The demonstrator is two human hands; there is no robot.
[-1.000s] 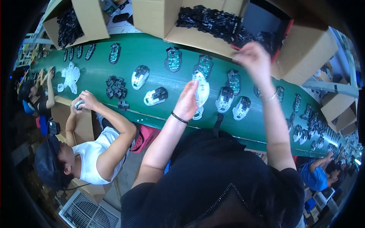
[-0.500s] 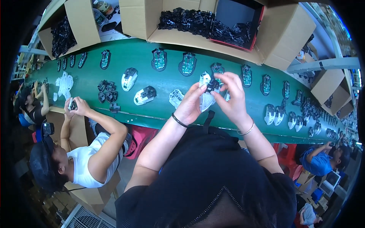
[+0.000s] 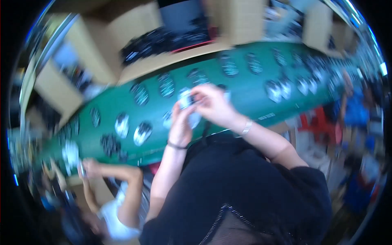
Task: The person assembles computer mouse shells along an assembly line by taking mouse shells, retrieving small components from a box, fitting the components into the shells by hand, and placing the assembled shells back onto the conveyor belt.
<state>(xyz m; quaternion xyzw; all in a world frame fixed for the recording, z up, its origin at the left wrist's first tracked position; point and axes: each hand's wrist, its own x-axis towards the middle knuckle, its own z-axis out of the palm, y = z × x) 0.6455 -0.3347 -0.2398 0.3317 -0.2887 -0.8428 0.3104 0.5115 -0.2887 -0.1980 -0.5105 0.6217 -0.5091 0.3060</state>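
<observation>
Motion blurs the whole picture. My left hand (image 3: 182, 124) is closed around a white computer-mouse shell (image 3: 185, 98) above the green work surface. My right hand (image 3: 215, 105) meets it from the right, its fingertips pinched on a small black part (image 3: 197, 97) at the shell; whether that part is fixed to it I cannot tell. Just beyond my hands lies a mouse base with a circuit board (image 3: 199, 76). White shell pieces (image 3: 167, 119) rest beside my left hand, partly hidden.
Two white-and-black mouse shells (image 3: 121, 125) (image 3: 143, 132) and a pile of black parts (image 3: 109, 144) lie left. More bases (image 3: 166, 85) line the far side; white shells (image 3: 273, 90) stand right. Cardboard boxes (image 3: 249, 22) border the back. A co-worker's arm (image 3: 122, 171) reaches in at left.
The view has swung round and blurred, so the work surface now slants up to the right. My hands appear further left in the picture, still together at the shell.
</observation>
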